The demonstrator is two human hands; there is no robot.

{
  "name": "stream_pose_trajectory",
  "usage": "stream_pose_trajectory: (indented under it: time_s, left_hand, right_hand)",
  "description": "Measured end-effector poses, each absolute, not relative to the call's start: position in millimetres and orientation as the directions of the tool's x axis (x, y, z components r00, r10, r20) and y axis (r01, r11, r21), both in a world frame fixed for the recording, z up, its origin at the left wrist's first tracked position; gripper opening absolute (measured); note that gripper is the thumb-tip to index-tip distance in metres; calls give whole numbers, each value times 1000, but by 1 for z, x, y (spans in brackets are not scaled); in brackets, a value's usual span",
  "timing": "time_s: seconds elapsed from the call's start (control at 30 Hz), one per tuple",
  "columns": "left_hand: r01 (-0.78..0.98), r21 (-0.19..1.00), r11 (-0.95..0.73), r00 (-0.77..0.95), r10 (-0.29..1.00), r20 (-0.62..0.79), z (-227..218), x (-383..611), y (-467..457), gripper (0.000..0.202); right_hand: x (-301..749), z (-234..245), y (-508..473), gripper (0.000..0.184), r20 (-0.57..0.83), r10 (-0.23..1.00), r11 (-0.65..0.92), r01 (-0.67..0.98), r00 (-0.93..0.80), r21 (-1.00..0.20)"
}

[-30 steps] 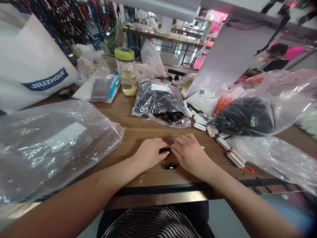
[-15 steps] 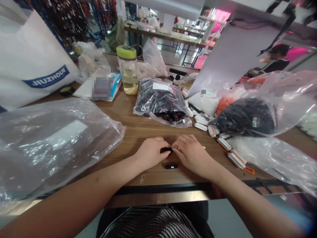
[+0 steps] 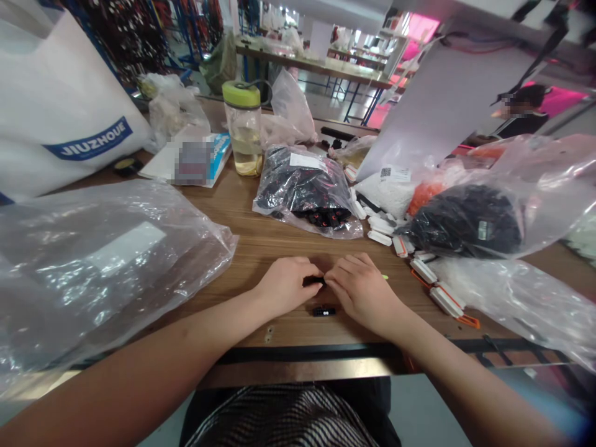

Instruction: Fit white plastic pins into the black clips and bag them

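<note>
The fingers (image 3: 308,272) of both hands are close together and pinch a small black plastic piece (image 3: 313,281) from its two ends. The left hand (image 3: 286,287) holds one end and the right hand (image 3: 361,295) holds the other, and the piece is mostly hidden between them. Just below the hands, a second small black plastic piece (image 3: 324,311) lies flat on the wooden table (image 3: 265,242). The front edge of the table is close below that piece, with a black strip and a metal strip (image 3: 298,370) along it.

A big clear plastic bag (image 3: 97,267) lies to the left of the left hand, near it but not touching it. To the right, white and orange plastic pieces (image 3: 446,302) lie in a loose line, and a small green bit (image 3: 384,277) sits just past the right hand. A water bottle with a green lid (image 3: 244,127) stands farther up, and it has yellow water and slices in it. A clear bag full of black parts (image 3: 302,192) lies above the hands, and another bag of black parts (image 3: 465,223) lies at the right. A white bag with a blue label (image 3: 60,93) stands at the upper left. A person (image 3: 524,112) stands far off at the upper right.
</note>
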State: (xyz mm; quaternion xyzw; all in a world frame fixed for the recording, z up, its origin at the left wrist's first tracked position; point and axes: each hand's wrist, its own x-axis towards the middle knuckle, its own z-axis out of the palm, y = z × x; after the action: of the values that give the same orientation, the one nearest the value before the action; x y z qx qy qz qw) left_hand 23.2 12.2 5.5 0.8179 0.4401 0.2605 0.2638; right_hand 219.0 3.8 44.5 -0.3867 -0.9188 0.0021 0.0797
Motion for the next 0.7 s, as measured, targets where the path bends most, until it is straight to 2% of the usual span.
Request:
stream_pose_trajectory:
  time_s: [0.1, 0.27, 0.4, 0.6, 0.67, 0.7]
  left_hand:
    - [573, 666, -478, 477, 855, 203, 5, 23, 12, 11]
    - [567, 664, -487, 484, 850, 210, 6, 23, 12, 13]
    - [565, 670, -482, 480, 852, 209, 6, 23, 12, 13]
    - [554, 677, -484, 485, 849, 210, 3, 22, 13, 14]
    - [554, 683, -476, 482, 852, 203, 3, 22, 13, 15]
    - [555, 686, -469, 482, 854, 194, 4, 21, 12, 15]
  right_hand:
    - [223, 41, 2, 25, 192, 711, 702, 701, -677, -128]
    - [230, 36, 1, 18, 267, 750, 660, 708, -605, -249]
    - [232, 37, -1, 17, 255, 746, 664, 713, -615, -225]
    - [221, 44, -4, 25, 168, 714, 698, 709, -680, -99]
    - [223, 47, -4, 25, 140, 712, 702, 702, -688, -118]
    - [227, 49, -3, 24, 139, 718, 696, 699, -682, -167]
